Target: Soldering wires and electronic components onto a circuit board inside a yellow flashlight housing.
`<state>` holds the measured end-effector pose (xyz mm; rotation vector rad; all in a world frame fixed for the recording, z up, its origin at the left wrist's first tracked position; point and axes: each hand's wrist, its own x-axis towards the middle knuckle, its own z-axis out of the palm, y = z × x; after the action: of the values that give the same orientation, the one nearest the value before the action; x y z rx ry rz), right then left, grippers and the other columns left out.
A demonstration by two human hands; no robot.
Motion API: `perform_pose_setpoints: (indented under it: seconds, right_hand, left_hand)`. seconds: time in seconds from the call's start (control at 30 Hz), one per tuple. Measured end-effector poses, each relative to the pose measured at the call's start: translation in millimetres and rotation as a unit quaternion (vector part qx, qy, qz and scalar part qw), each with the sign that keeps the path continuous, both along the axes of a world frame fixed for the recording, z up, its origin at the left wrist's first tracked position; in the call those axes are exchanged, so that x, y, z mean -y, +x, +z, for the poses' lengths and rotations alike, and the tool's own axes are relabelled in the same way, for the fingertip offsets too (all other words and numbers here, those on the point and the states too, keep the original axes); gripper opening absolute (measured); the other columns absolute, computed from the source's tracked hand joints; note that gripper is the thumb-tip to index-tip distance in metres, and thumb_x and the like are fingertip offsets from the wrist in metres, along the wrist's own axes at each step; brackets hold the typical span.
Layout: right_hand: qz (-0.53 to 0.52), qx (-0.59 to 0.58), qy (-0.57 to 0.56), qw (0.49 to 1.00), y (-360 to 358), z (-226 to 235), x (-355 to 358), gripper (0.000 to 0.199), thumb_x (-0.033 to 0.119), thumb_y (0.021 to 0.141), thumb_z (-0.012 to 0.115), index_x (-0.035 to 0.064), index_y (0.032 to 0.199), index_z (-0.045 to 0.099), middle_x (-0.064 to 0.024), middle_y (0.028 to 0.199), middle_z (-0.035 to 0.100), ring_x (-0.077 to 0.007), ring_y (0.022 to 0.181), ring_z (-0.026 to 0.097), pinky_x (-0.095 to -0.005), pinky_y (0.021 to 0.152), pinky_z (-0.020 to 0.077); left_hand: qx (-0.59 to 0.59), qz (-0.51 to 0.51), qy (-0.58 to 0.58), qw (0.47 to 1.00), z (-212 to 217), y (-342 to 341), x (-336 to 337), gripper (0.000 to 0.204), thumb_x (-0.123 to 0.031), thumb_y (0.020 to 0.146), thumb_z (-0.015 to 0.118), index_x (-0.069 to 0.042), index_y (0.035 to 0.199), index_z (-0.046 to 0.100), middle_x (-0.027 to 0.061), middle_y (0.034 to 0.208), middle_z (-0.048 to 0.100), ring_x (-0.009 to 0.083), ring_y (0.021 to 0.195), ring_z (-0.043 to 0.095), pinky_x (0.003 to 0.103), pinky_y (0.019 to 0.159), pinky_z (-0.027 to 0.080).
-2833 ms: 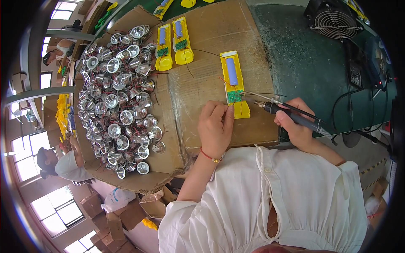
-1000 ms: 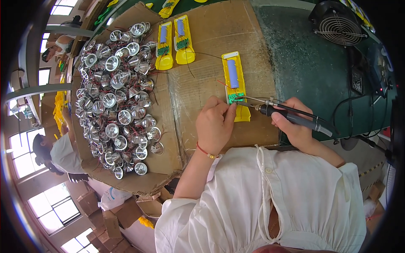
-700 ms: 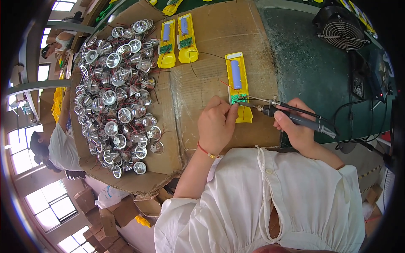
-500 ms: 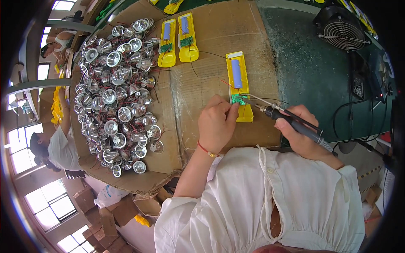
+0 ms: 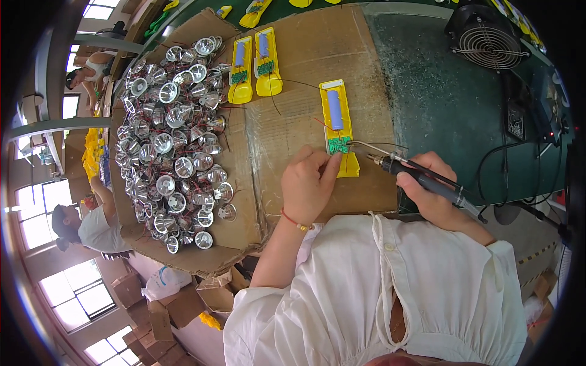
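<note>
My right hand (image 5: pixel 432 188) is wrapped around a soldering iron (image 5: pixel 421 177) with a thin metal feed tube along it. The iron's tip points left, just right of the green circuit board (image 5: pixel 339 145), and the tube's end reaches the board. That board sits in a yellow plastic housing (image 5: pixel 349 167), below a purple cylindrical battery (image 5: pixel 334 110). My left hand (image 5: pixel 308 180) is closed, thumb and index finger pinched at the board's lower left edge; what lies between the fingertips is hidden. Thin red and black wires stick out from the housing.
Many silver reflector cups (image 5: pixel 177 116) with wires fill a cardboard box at the left. Two similar yellow housings (image 5: pixel 266 85) lie farther back on the cardboard sheet (image 5: pixel 305 49). A black fan (image 5: pixel 488 46) and a dark box with cables stand at the right. Other people sit far left.
The iron's tip has drawn back a little to the right from the circuit board. My left hand stays pinched at the board. The whole view has shifted slightly.
</note>
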<state>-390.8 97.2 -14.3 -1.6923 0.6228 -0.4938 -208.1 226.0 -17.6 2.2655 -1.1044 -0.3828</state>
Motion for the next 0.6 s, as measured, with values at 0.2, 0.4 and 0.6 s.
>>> perform_pose_setpoints:
  seconds: [0.2,0.4,0.6]
  right_hand:
    - [-0.057,0.048,-0.01,0.997,-10,-13,16,0.014,0.008,0.079,0.062,-0.0006,0.083,0.052,-0.0068,0.071,0.061,-0.0096,0.064,0.058,-0.0226,0.058,0.0457]
    - [-0.125,0.067,-0.002,0.99,-28,-20,45,0.015,0.007,0.079,0.062,-0.0006,0.085,0.051,-0.0072,0.068,0.06,-0.0094,0.062,0.056,-0.0231,0.057,0.0461]
    - [-0.2,0.017,0.053,0.978,-30,-44,52,0.016,0.011,0.075,0.069,0.0026,0.084,0.057,-0.004,0.066,0.061,-0.0062,0.061,0.055,-0.0235,0.054,0.0444]
  left_hand:
    - [-0.113,0.06,-0.034,0.991,1,3,-11,0.015,-0.017,0.078,0.062,-0.001,0.076,0.063,0.0116,0.061,0.061,0.0233,0.048,0.057,0.031,0.049,0.045]
    - [-0.097,-0.036,0.012,0.995,21,32,58,0.019,-0.016,0.077,0.055,-0.002,0.065,0.061,0.0129,0.056,0.058,0.0255,0.049,0.058,0.033,0.048,0.044]
    - [0.071,-0.128,0.026,0.989,39,106,244,0.017,-0.021,0.069,0.057,-0.006,0.066,0.066,0.0146,0.064,0.061,0.0293,0.062,0.061,0.038,0.058,0.048]
